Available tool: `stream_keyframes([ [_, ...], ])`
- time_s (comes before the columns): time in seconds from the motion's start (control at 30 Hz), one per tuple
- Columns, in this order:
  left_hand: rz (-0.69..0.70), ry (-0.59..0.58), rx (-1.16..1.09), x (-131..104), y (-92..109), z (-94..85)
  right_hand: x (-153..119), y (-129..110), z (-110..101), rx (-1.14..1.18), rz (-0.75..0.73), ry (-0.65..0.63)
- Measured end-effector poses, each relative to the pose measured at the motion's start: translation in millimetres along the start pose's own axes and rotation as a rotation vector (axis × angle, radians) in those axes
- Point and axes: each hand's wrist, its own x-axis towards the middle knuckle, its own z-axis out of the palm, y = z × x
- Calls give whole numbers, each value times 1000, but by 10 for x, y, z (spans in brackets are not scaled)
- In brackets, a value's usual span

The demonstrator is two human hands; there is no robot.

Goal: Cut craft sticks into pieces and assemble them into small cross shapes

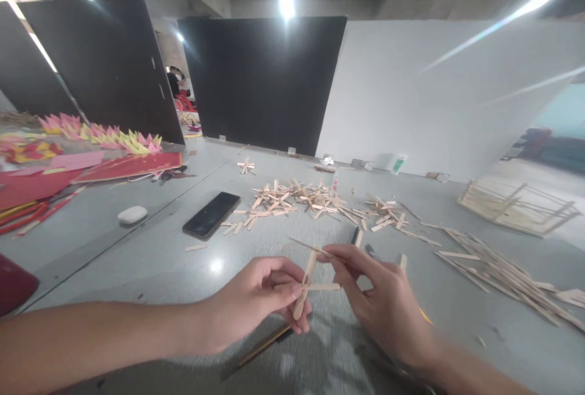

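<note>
Between the thumb and fingers of my left hand is a small cross of wooden craft sticks, held above the table. My right hand pinches a thin, pointed wooden sliver that angles left over the top end of the cross. Whether the sliver touches the cross I cannot tell. Under my left hand a brown-and-black brush or pen lies on the table, its kind unclear. Partly hidden behind my right hand are a dark-tipped tool and another stick.
Loose craft-stick pieces are heaped mid-table. A phone and a white case lie left, near pink and yellow paper flowers. Long wooden strips and a stick frame are at right. Panels stand behind.
</note>
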Motion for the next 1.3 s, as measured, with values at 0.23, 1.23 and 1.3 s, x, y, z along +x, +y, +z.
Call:
stream_keyframes([
  [0.23,-5,-44,103,-26,9,-14,106,-43,-98,683,448,-150],
  [1.23,129,92,491,-115,-9,-49,12,-106,-12,136,17,-31],
  [1.3,132,92,497,-130,-6,-42,-3,-92,-11,26,-109,38],
])
